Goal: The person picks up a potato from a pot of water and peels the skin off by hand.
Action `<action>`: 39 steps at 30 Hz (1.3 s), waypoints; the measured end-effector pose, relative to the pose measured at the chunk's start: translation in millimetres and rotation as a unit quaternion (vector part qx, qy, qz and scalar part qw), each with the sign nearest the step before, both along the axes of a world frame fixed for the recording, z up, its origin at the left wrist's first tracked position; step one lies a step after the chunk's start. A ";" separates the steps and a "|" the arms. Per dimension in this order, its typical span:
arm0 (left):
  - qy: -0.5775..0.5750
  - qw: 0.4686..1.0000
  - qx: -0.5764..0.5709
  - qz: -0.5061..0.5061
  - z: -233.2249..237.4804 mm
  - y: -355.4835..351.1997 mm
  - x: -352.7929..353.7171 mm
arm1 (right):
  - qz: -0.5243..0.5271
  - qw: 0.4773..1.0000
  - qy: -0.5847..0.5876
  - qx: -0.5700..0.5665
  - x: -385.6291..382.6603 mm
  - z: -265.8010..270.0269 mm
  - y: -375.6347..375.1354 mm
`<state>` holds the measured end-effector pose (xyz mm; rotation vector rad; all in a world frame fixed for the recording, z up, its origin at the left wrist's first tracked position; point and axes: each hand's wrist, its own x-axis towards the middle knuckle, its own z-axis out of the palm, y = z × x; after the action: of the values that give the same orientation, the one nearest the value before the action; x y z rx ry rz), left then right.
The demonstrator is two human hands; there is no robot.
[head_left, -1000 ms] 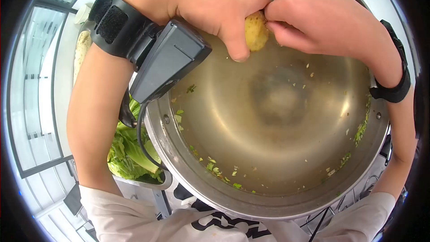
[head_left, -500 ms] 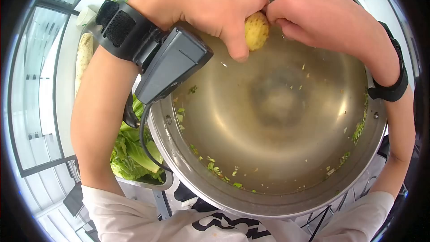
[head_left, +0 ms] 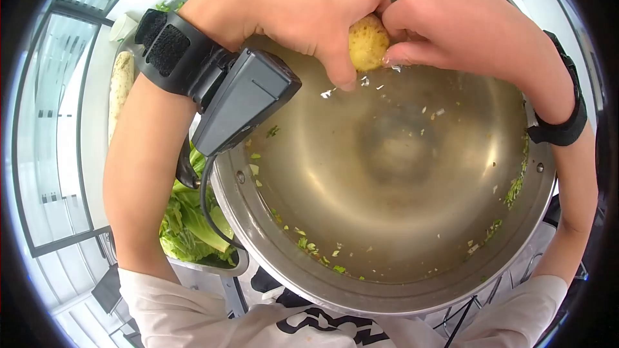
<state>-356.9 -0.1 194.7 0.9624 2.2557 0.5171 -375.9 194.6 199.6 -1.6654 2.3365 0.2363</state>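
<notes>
A yellow potato [head_left: 368, 43] with brown specks is held above cloudy water, near the far side of a large steel pot [head_left: 230, 203]. My left hand [head_left: 329, 22] grips it from the left, thumb stretched down along its side. From the right, my right hand [head_left: 429, 22] is closed against it, the thumb at the potato's lower edge and the other fingers curled. The fingertips behind the potato are hidden. Small splashes of water show just below it.
Green leaf scraps [head_left: 309, 246] float along the pot's inner wall. Left of the pot, leafy greens [head_left: 196, 225] lie in a metal tray, with a long pale root vegetable [head_left: 120, 90] beyond. A dark device [head_left: 248, 100] with a cable is strapped to my left wrist.
My right thumb has come down onto the potato's lower right side. The potato has turned slightly in my left hand, and more splashes have appeared beneath it.
</notes>
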 end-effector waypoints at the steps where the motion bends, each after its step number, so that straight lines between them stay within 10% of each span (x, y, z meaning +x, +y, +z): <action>1: -0.054 0.998 0.003 0.013 1.2 0.8 -13.1 | 0.001 1.000 0.001 -0.012 -0.3 -2.0 1.4; 7: 0.121 0.992 0.026 -0.012 -36.8 -5.5 -9.7 | -0.010 0.999 -0.006 -0.043 2.4 -5.6 4.3; 21: -0.131 0.990 0.040 0.040 7.2 0.6 -14.3 | -0.004 0.994 0.098 -0.050 1.4 -9.2 4.5; 27: 0.105 0.994 0.020 0.033 -3.6 -1.4 16.4 | -0.012 0.998 0.066 -0.021 2.4 -2.3 1.3; 39: 0.066 0.996 0.064 -0.010 -10.9 -8.2 3.3 | -0.037 0.998 -0.020 -0.038 1.8 -2.1 -0.4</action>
<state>-353.6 -8.3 183.9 1.1122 2.3507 0.6115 -374.2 194.2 197.5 -1.5985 2.3985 0.1007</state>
